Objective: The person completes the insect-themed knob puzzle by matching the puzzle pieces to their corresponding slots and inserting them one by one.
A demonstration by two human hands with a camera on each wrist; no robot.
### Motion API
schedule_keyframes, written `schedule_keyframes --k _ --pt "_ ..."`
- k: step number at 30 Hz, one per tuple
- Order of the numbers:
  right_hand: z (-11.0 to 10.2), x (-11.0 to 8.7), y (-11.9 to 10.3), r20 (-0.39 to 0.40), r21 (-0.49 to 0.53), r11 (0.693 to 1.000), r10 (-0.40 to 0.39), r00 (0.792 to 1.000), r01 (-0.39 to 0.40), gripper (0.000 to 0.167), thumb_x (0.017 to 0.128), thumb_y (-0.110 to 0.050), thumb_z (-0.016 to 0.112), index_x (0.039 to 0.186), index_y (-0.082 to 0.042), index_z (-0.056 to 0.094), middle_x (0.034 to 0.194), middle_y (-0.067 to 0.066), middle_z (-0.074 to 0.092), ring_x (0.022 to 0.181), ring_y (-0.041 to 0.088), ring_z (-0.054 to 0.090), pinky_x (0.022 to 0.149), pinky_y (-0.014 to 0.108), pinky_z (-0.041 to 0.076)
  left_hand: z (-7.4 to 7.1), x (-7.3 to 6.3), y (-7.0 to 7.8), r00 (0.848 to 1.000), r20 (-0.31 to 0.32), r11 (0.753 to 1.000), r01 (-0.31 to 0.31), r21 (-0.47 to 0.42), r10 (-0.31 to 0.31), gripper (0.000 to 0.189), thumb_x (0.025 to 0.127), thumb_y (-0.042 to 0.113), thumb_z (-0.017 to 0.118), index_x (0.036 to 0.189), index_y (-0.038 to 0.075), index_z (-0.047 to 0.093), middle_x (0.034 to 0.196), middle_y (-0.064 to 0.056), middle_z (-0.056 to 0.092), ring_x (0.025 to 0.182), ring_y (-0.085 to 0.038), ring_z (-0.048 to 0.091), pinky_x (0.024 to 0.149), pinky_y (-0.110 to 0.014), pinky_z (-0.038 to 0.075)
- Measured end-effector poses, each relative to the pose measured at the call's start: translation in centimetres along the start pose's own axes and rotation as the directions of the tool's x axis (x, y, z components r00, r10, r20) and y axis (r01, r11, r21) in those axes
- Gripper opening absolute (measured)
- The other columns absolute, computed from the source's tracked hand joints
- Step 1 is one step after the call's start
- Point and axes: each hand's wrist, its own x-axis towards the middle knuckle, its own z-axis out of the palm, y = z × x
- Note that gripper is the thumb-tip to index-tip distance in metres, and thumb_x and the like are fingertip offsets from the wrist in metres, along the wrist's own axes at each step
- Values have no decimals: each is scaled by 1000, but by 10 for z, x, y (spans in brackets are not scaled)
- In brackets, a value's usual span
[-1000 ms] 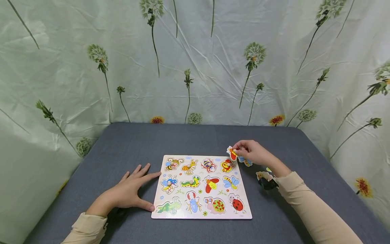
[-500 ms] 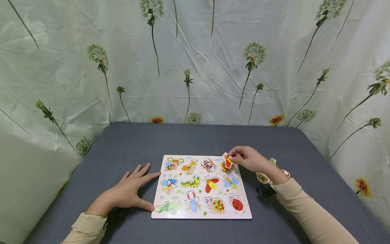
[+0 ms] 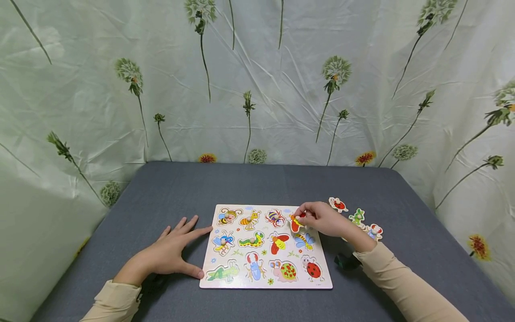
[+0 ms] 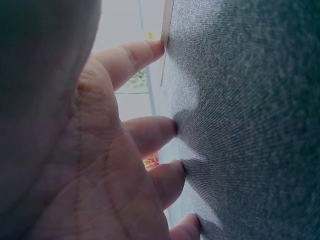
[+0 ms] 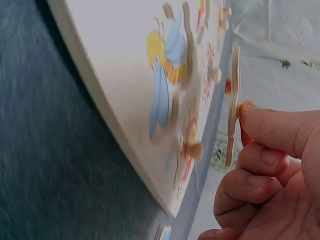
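My right hand (image 3: 326, 219) pinches a red-and-yellow winged insect puzzle piece (image 3: 296, 225) by its knob, over the right part of the wooden peg puzzle board (image 3: 241, 285). Seen edge-on in the right wrist view, the piece (image 5: 233, 107) is held above the board's surface. My left hand (image 3: 173, 248) lies spread at the board's left side, thumb and index fingertip at its edge; other fingertips (image 4: 181, 172) rest on the cloth. Knobbed insect pieces sit in the top row and the left of the middle row; the printed red-and-yellow insect recess (image 3: 279, 244) is bare.
Loose pieces lie right of the board: a ladybug (image 3: 338, 205), a green grasshopper (image 3: 357, 218) and a blue beetle (image 3: 375, 231). A dark object (image 3: 348, 261) shows below the right cuff. Dark grey cloth (image 3: 225, 183) covers the table; a flowered curtain (image 3: 281, 89) hangs behind.
My right hand has carried the red-and-yellow insect piece from beyond the board's top right corner leftward and nearer, over the board, uncovering the loose pieces. The left hand has stayed still.
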Motion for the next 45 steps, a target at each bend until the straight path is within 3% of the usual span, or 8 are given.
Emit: schedule_keyframes --k 5,13,25,33,45 --pt "9 2 -5 35 6 999 -37 999 36 14 107 -14 66 112 -4 75 71 -4 54 60 6 40 58 21 35 0 0 0 1000 3 1000 2 3 -2 117 67 67 95 166 33 44 177 -27 20 161 -62 10 117 -89 9" --pt "17 1 -13 41 -12 999 -30 999 30 11 105 -15 69 109 -8 76 70 -6 54 59 5 40 59 21 35 0 1 1 1000 2 1000 0 19 0 116 67 69 94 166 33 44 177 -27 21 161 -63 12 116 -90 10" --pt "30 2 -19 65 -8 998 -56 996 57 9 104 -14 70 109 -9 76 63 -10 43 57 2 36 60 19 34 1 0 0 1000 6 1000 4 10 -4 116 67 67 95 166 33 44 177 -27 21 161 -62 11 117 -89 10" --pt "35 0 -26 87 -4 999 -41 995 42 8 104 -16 71 107 -10 76 62 -10 42 55 2 36 57 19 33 1 0 0 1000 -1 1000 -4 10 4 116 67 68 94 165 33 44 177 -27 21 161 -62 11 117 -89 10" --pt "44 3 -26 88 -14 996 -86 992 88 5 101 -12 74 105 -9 77 63 -13 41 56 -2 37 58 18 32 1 0 -1 1000 -4 1000 -5 5 5 116 67 67 95 165 33 45 177 -27 21 161 -62 11 117 -89 10"
